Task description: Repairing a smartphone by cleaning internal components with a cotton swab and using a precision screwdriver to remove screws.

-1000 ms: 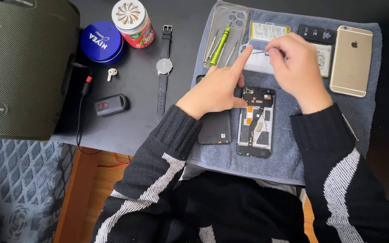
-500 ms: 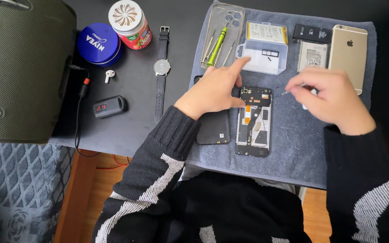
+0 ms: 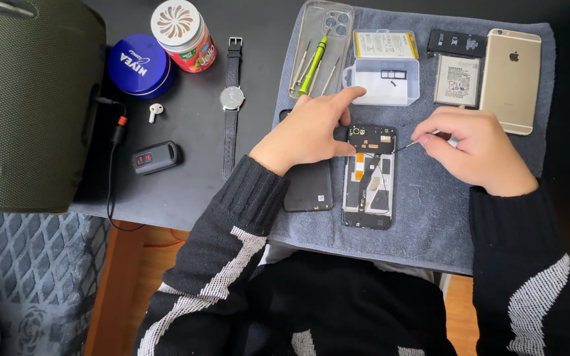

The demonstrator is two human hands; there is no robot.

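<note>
Left hand (image 3: 308, 132) palm down on grey towel (image 3: 430, 217), thumb against top-left edge of opened phone (image 3: 369, 177), index finger stretched toward clear box (image 3: 385, 81), other fingers curled. Right hand (image 3: 473, 148) curled, fingertips pinching thin tool (image 3: 413, 143), tip near phone's upper right. Phone mid-towel, between hands.

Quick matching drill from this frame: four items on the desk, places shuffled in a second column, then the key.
Things:
1. Opened phone
2. Green screwdriver
3. Gold phone
4. Earbud

Places:
A. Far right of the grey towel
B. Bare dark desk, below the blue tin
C. Inside the clear phone case
D. Towel centre, between the left hand and right hand

Pairs: 1-D, 2-C, 3-A, 4-B
</note>
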